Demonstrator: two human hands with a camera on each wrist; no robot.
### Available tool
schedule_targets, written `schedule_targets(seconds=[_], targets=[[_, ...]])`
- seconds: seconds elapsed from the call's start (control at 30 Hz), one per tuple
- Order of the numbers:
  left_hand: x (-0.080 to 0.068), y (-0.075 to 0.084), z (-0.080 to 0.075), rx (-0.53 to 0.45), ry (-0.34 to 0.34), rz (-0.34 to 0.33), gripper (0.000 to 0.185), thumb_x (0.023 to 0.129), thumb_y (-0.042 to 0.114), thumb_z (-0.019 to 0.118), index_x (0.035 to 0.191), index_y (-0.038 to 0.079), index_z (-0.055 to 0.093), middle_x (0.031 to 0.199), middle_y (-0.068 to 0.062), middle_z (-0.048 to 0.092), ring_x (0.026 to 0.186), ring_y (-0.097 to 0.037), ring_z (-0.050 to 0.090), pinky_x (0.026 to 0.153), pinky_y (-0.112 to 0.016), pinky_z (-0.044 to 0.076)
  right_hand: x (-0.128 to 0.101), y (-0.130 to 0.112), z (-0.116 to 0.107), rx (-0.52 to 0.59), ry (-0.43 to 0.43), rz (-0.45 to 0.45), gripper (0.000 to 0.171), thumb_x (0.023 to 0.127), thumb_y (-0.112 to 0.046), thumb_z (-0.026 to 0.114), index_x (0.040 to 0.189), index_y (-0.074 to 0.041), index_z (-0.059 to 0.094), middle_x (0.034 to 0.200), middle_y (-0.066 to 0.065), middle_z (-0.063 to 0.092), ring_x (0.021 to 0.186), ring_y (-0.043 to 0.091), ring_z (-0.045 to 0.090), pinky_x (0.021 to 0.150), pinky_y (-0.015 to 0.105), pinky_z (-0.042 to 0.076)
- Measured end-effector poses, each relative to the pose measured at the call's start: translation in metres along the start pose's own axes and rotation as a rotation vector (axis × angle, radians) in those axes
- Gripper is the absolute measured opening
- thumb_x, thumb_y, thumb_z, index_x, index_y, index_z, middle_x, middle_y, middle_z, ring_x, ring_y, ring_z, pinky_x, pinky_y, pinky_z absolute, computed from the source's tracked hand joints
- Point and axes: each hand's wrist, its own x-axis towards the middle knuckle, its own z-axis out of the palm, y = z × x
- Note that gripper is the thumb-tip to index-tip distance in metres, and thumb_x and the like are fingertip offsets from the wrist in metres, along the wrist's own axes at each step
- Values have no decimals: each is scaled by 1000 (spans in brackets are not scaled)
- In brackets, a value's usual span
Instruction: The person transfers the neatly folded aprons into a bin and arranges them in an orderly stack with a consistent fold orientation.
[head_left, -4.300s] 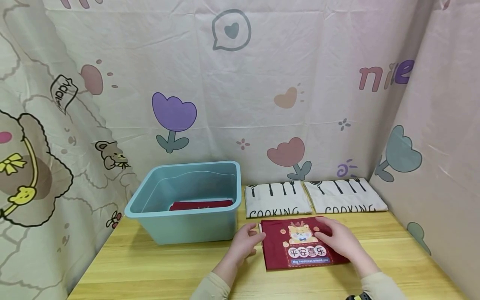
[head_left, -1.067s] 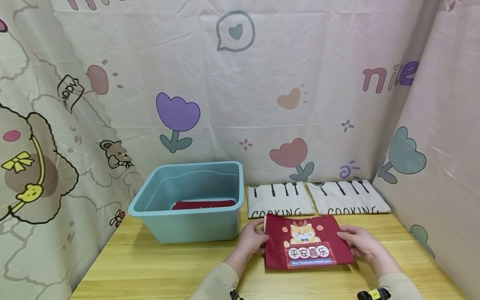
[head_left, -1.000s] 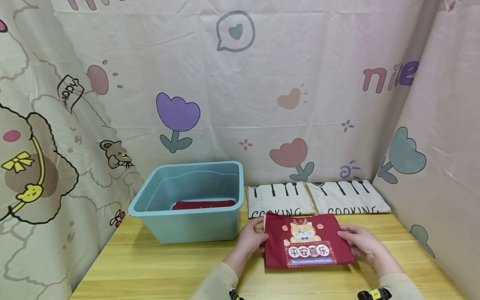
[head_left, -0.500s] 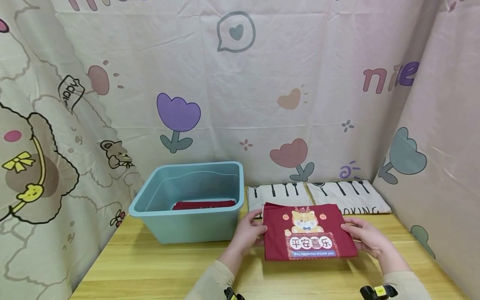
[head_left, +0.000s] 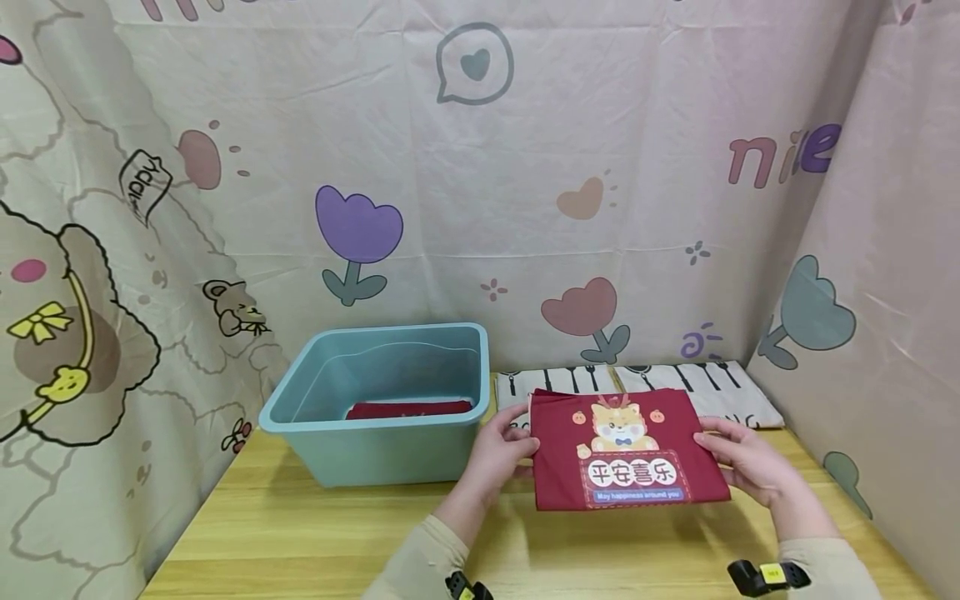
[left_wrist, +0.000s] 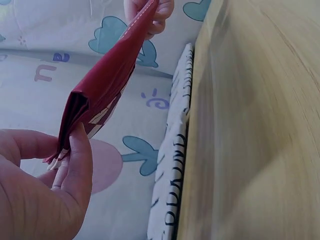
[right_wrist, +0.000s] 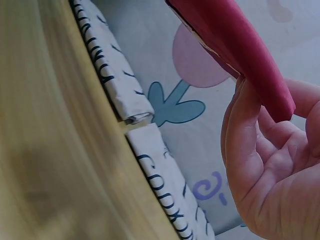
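We are holding a folded red cloth (head_left: 628,450) off the wooden surface (head_left: 315,542), one hand at each short edge. Our left hand (head_left: 500,450) is pinching the cloth's left edge, thumb on top and fingers (left_wrist: 75,165) curling beneath it, as the left wrist view is showing. Our right hand (head_left: 742,458) is gripping the right edge the same way, fingers (right_wrist: 245,150) reaching under the fold and the thumb lying over it. The cloth is hanging level between the two hands, its printed side facing us: a cartoon animal above a white-lettered panel. It is touching nothing but our hands, and its shadow is falling on the surface below.

Just beyond the cloth, two white folded cloths (head_left: 720,392) with black lettering and utensil prints are lying side by side against the back curtain, partly hidden by the red one. To the left, a light blue plastic bin (head_left: 375,450) is standing on the surface, well apart from the right hand and near the left. Another red cloth (head_left: 408,409) is lying flat inside the bin. A cartoon-printed curtain (head_left: 480,167) is enclosing the surface behind and at both sides.
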Motion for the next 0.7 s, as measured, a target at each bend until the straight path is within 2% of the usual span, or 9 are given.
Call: schedule_targets(seconds=[0.27,0.57,0.7], targets=[[-7,16,4,-27,-16,47,58,89,-2,67,143,14,53,91,-9,60,79,-19,60,66,-43,60,-3,-15,1,-46,93,-8,28,103,-12,53,101,-36,68,100,-4,65,89,15,67,74,40,59],[-11,39,-1,-35,-62,103,57,91,-2,65,144,13,52,95,-11,59,81,-19,62,68,-43,60,-2,-26,4,-55,35,-141,31,103,-7,48,108,-31,68,101,-3,67,89,15,67,71,38,60],[-11,49,-7,-28,-71,133,57,91,-2,64,144,14,52,96,-11,58,82,-20,61,69,-43,60,0,-33,9,-75,55,-167,30,103,-7,49,109,-30,66,101,-3,67,88,15,68,71,36,59]])
